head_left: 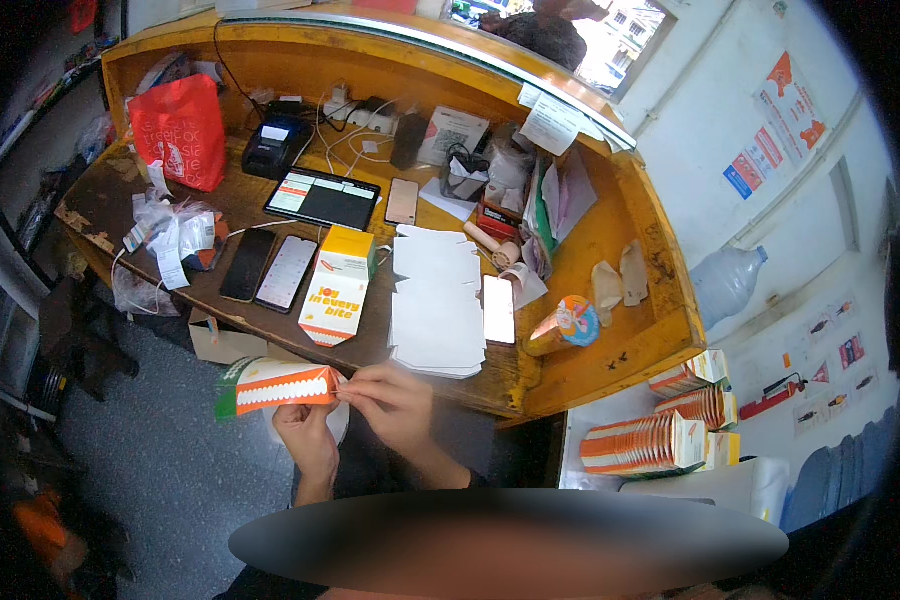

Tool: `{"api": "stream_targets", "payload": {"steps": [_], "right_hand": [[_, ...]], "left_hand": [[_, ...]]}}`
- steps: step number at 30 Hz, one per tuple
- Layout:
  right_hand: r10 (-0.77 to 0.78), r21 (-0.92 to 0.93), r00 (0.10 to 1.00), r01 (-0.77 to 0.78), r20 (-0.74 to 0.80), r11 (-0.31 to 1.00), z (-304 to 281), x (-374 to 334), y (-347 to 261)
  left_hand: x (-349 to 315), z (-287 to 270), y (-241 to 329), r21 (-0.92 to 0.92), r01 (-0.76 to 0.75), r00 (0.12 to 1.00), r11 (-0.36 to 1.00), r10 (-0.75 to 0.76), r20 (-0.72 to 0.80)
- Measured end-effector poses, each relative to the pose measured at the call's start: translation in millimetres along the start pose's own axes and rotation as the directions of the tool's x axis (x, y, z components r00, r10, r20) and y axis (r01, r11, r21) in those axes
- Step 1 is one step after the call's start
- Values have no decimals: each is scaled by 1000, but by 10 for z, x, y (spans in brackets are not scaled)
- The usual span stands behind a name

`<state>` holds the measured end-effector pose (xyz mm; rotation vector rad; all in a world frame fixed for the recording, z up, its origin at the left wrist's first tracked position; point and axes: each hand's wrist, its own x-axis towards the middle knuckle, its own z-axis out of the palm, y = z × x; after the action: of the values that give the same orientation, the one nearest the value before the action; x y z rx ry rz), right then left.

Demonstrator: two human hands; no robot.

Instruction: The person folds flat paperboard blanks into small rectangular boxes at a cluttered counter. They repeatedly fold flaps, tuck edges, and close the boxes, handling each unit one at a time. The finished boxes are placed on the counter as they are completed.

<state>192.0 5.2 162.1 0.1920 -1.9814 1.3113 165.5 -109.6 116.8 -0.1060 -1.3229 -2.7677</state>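
Note:
A partly folded paper food carton [278, 388], orange, white and green, is held over the near edge of the desk. My left hand [308, 432] grips it from below at its right end. With fingertips pinched together, my right hand [388, 400] holds the edge of that same end. Just beyond, a yellow and white food box [336, 288] lies on the desk. To its right is a stack of flat cardboard blanks [435, 295], white side up.
Two phones [286, 274] and a tablet [325, 198] lie left of the blanks; a red bag [178, 130] stands at far left. Another phone [498, 308] and a paper cup [568, 325] are on the right. Nested folded cartons [640, 445] fill a side surface.

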Motion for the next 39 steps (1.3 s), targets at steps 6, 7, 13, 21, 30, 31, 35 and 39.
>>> {"api": "stream_targets", "payload": {"steps": [6,7,13,21,30,31,35,39], "right_hand": [[-19,-49,999,18,-35,999,12,-44,-7],[-22,-69,999,19,-31,997,6,-55,-22],[42,30,998,-40,-55,999,58,-127,-48],[-135,-189,979,163,151,968,72,-201,-39],[-82,422,921,-93,380,902,-106,-212,174],[-25,601,915,-243,402,761,-186,-203,207],[519,548,666,-742,536,386,-476,-89,352],[672,38,492,-820,553,570,-600,-117,486]], "left_hand": [[-31,13,-53,-27,41,998,999,-42,-40],[-43,12,-68,-31,27,998,999,-29,-62],[-82,-46,-172,17,-63,998,998,64,-19],[-45,-19,-37,42,-136,991,990,136,9],[-147,-67,236,206,-181,982,962,165,94],[-133,-101,293,159,-207,964,965,174,201],[-57,-258,466,546,-723,596,422,-18,803],[-111,-482,403,436,-878,351,200,-351,868]]}}
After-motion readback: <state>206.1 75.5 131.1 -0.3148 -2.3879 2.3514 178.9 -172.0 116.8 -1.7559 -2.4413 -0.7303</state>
